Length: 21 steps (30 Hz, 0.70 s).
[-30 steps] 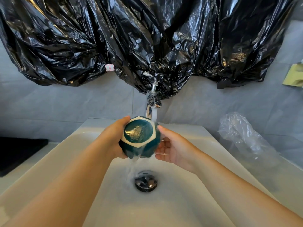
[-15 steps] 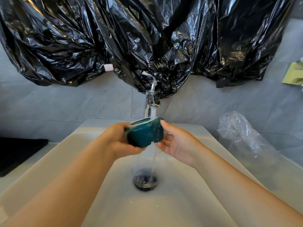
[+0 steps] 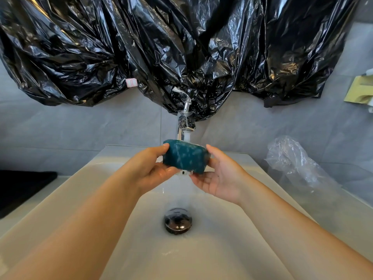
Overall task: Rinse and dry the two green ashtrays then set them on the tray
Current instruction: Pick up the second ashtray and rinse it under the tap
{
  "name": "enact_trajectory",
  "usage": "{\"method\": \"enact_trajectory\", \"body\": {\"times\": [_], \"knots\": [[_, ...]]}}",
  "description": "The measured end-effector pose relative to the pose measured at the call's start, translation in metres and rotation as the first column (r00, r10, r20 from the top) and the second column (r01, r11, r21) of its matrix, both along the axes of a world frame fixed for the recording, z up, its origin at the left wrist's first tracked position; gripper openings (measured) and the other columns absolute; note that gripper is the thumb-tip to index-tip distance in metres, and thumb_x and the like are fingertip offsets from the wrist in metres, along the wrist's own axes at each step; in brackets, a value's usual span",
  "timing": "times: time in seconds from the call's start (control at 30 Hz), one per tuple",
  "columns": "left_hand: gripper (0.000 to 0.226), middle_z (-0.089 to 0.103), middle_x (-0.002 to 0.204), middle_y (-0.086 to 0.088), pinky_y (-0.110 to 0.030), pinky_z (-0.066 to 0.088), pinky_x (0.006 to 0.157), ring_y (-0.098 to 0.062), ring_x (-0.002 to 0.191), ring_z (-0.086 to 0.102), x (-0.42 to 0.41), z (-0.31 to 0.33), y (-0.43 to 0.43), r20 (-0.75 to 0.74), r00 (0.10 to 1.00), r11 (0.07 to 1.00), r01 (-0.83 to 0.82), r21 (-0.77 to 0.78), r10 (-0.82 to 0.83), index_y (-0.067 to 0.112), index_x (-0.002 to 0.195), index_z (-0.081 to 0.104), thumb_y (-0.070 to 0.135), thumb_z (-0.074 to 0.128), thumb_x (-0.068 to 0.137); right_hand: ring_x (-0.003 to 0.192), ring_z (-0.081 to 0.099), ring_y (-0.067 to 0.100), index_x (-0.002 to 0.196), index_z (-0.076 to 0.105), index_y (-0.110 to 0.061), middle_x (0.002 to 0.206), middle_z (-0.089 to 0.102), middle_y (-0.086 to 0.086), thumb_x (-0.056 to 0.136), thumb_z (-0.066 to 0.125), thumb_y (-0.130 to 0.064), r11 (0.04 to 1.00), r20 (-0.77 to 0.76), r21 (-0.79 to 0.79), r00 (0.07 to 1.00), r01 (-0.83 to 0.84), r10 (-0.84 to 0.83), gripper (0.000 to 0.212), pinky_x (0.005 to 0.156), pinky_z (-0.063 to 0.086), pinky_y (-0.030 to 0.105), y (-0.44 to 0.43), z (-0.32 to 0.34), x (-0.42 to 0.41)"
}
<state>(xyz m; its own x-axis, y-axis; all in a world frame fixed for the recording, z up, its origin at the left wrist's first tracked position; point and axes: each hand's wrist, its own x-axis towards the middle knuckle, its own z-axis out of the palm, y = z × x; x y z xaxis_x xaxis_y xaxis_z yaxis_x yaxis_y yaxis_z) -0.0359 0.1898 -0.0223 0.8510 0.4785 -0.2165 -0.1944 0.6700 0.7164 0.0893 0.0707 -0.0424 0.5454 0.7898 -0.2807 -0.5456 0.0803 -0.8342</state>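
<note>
Ashtray (image 3: 185, 156) held between fingers (image 3: 167, 171) of left hand (image 3: 149, 168) and right hand (image 3: 220, 178).

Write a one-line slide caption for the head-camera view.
Left hand and right hand hold a green ashtray under the running tap over a white sink.

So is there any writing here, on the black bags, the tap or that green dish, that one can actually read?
No text can be read anywhere.
Small red-edged white label on the black plastic sheeting: looks blank, or any print is too small to tell.
Green ashtray: no mark shows.
Tap: no brand shows.
</note>
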Motion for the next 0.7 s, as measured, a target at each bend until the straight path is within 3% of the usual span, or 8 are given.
{"method": "enact_trajectory", "body": {"times": [0.17,0.3,0.43,0.6,0.7], "knots": [[0.021,0.067,0.108,-0.017,-0.033,0.062,0.066,-0.024,0.091,0.069,0.002,-0.003,-0.001,-0.051,0.999,0.965,0.017,0.262,-0.003,0.002,0.115,0.058,0.009,0.044,0.101,0.088,0.065,0.03,0.117,0.059,-0.01,0.108,0.065,0.025,0.09,0.063,-0.036,0.998,-0.039,-0.056,0.999,-0.017,0.015,0.038,0.077,0.06,0.035,0.0,-0.001,-0.001],[0.027,0.066,0.11,-0.014,-0.03,0.062,0.066,-0.023,0.093,0.067,0.003,-0.003,-0.004,-0.037,0.999,0.933,0.005,0.36,0.009,0.007,0.122,0.058,0.005,0.042,0.101,0.093,0.065,0.035,0.126,0.056,-0.003,0.11,0.067,0.024,0.094,0.054,-0.025,0.986,-0.058,-0.141,0.995,-0.088,0.081,0.039,0.079,0.059,0.042,0.001,-0.005,-0.004],[0.03,0.066,0.112,-0.013,-0.029,0.06,0.062,-0.023,0.093,0.066,0.002,-0.002,-0.006,-0.077,0.997,0.886,0.038,0.463,-0.002,0.011,0.126,0.059,0.007,0.042,0.101,0.09,0.065,0.037,0.121,0.059,0.001,0.106,0.068,0.025,0.095,0.051,-0.029,0.982,-0.116,-0.132,0.986,-0.138,0.123,0.041,0.08,0.058,0.044,0.002,-0.008,-0.005],[0.023,0.068,0.108,-0.011,-0.031,0.061,0.064,-0.023,0.091,0.069,0.0,0.0,-0.006,-0.182,0.977,0.838,0.007,0.545,0.11,0.014,0.114,0.065,0.019,0.049,0.098,0.093,0.066,0.029,0.116,0.059,-0.013,0.114,0.067,0.016,0.1,0.048,-0.033,0.987,0.193,-0.155,0.978,-0.048,0.078,0.028,0.076,0.056,0.04,0.005,-0.01,-0.006],[0.022,0.068,0.089,-0.009,-0.035,0.059,0.065,-0.023,0.08,0.066,0.0,-0.002,-0.009,-0.3,0.943,0.835,0.045,0.548,0.145,0.014,0.098,0.063,0.031,0.05,0.099,0.099,0.066,0.024,0.117,0.057,-0.019,0.114,0.067,0.006,0.099,0.052,-0.027,0.988,0.497,-0.145,0.868,0.051,0.028,0.021,0.077,0.058,0.04,0.006,-0.012,-0.006]]}}
